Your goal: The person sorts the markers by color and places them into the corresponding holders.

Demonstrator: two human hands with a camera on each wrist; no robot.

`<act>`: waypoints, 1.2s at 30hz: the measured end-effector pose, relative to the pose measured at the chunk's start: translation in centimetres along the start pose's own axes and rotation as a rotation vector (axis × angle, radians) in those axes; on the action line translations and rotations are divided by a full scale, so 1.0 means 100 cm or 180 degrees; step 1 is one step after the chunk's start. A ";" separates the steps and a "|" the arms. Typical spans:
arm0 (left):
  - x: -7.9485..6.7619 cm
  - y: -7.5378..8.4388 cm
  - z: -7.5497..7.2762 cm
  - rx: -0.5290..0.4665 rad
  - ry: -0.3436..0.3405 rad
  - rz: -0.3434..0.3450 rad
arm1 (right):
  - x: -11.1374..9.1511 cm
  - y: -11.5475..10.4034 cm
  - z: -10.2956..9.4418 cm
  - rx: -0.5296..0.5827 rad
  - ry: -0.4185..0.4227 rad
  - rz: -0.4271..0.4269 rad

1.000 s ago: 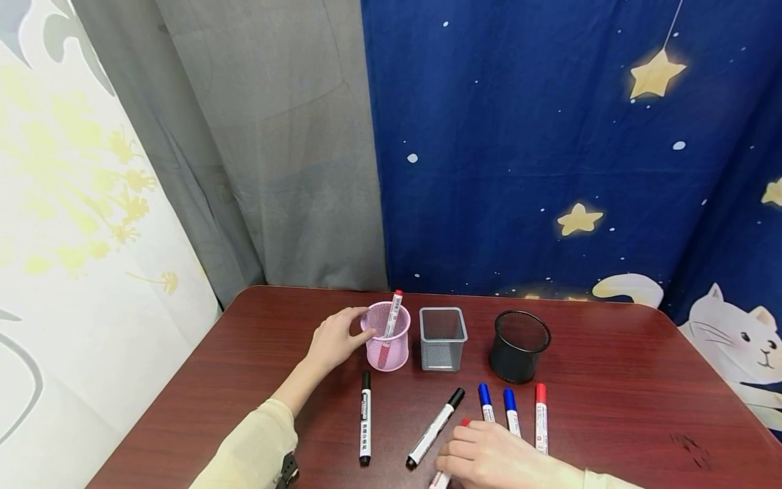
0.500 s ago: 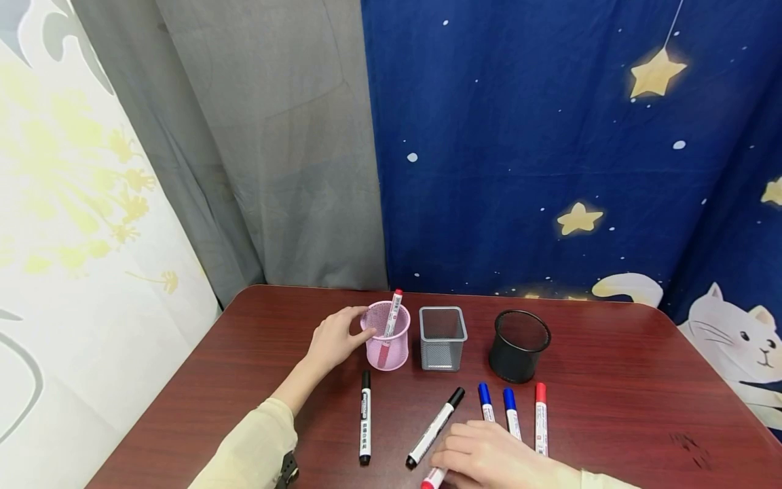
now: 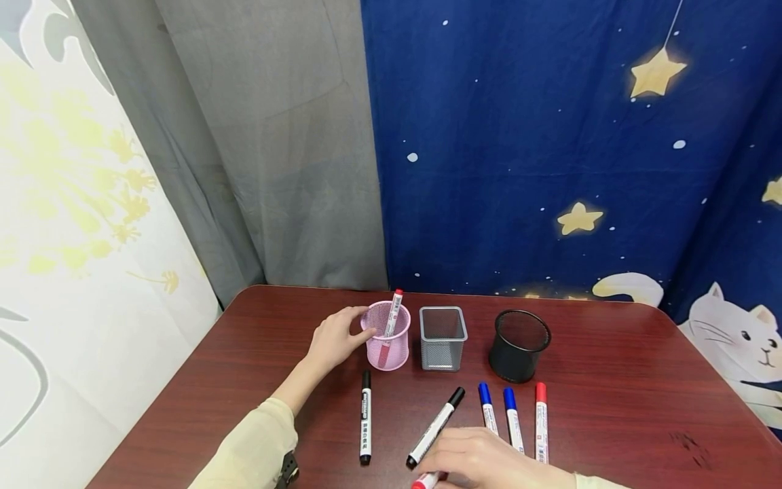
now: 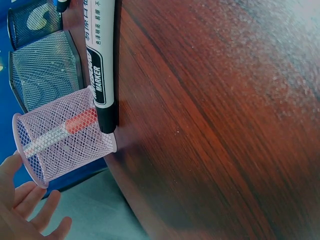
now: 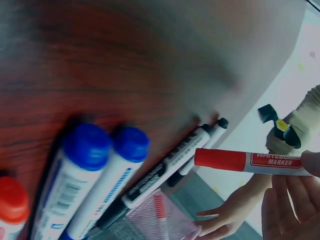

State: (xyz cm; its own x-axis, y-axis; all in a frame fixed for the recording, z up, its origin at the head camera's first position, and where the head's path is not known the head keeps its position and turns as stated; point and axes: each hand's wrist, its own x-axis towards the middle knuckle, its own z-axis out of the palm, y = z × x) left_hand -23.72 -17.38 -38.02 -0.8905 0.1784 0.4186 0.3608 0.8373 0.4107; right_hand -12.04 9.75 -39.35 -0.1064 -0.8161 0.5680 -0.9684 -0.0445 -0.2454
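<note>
My left hand grips the rim of a pink mesh pen holder, thumb on the near side and fingers at the far side. A red-capped marker leans inside it; its red lower end shows through the mesh in the left wrist view. Low in the head view, my right hand pinches another red whiteboard marker between thumb and fingers. In the right wrist view this marker lies nearly level, red end pointing away from the hand. Beside that hand lies a white marker with black ends.
A grey square mesh holder and a black round one stand right of the pink holder. A second black-ended marker lies on the table at left. Two blue-capped markers and a red-capped one lie right.
The right hand has slid slightly toward the near edge with its marker. Earlier a red end showed above its fingers; now one shows at their lower left. The left hand stays put.
</note>
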 end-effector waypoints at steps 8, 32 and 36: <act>0.000 -0.001 0.001 0.0021 -0.0013 -0.0021 | 0.007 -0.005 -0.001 0.0376 0.0000 0.0135; 0.000 0.000 0.001 -0.0007 0.0014 0.0007 | 0.031 -0.020 -0.025 0.1298 0.0660 0.0853; 0.000 0.000 0.001 -0.0015 0.0019 0.0013 | 0.034 -0.018 -0.027 0.1272 0.0731 0.0928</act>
State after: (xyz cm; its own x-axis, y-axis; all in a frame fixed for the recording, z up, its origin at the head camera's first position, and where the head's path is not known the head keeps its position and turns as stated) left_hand -23.75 -17.34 -38.07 -0.8874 0.1787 0.4250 0.3657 0.8341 0.4130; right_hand -11.24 8.63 -34.90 -0.4475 -0.6825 0.5778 -0.7350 -0.0874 -0.6724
